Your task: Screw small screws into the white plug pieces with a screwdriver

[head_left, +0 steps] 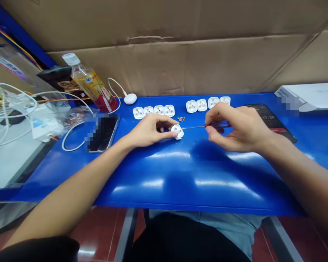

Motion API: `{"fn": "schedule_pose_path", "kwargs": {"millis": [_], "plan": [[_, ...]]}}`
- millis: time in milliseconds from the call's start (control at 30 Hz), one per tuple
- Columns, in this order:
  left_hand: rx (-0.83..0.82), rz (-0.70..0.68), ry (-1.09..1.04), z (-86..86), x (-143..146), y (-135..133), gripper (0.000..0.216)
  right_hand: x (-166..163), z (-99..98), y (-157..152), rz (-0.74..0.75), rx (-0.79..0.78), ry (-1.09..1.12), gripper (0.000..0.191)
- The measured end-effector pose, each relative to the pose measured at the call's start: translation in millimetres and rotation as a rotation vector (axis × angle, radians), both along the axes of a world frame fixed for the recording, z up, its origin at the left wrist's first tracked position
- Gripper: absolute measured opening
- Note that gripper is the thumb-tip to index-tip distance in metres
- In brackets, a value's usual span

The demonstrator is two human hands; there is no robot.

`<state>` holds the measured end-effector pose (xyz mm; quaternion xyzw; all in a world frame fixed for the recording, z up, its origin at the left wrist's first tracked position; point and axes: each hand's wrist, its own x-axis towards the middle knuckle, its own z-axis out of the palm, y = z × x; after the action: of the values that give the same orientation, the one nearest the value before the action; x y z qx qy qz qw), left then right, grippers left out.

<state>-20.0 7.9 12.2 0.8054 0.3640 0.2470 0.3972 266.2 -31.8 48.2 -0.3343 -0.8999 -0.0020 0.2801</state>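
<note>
Between the thumb and fingers of my left hand (pixel 153 130) is a small white plastic plug housing (pixel 177 131) with metal parts inside. My right hand (pixel 235 125) grips a screwdriver (pixel 193 127) by its dark, see-through handle. The shaft lies nearly level and points left, its tip at the right side of the housing; whether it touches a screw I cannot tell. Just behind the held piece lies a small heap of screws (pixel 181 119). Similar white housings stand in two rows behind my hands, a left row (pixel 159 110) and a right row (pixel 207 104).
A phone (pixel 103 134) lies at the left, another phone (pixel 270 122) behind my right wrist. A drink bottle (pixel 94 87), a white round device (pixel 130 98) and loose cables (pixel 71 133) crowd the left. A white box (pixel 311 95) sits back right. Cardboard (pixel 180 65) walls off the blue table (pixel 164 174).
</note>
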Motion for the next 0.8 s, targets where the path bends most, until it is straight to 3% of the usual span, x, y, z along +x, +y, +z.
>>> {"fn": "schedule_pose_path", "kwargs": {"millis": [300, 600, 800], "plan": [[0.262, 0.037, 0.012, 4.1, 2.4, -6.6, 0.044, 1.9, 1.4, -3.9, 0.001, 0.082, 0.004, 0.017], [0.350, -0.012, -0.165, 6.8, 5.5, -7.4, 0.013, -1.0, 2.0, -7.0, 0.027, 0.205, 0.059, 0.019], [0.463, 0.010, -0.142, 8.4, 6.4, -8.4, 0.010, 0.2, 0.6, -6.9, 0.028, 0.242, 0.063, 0.020]]}}
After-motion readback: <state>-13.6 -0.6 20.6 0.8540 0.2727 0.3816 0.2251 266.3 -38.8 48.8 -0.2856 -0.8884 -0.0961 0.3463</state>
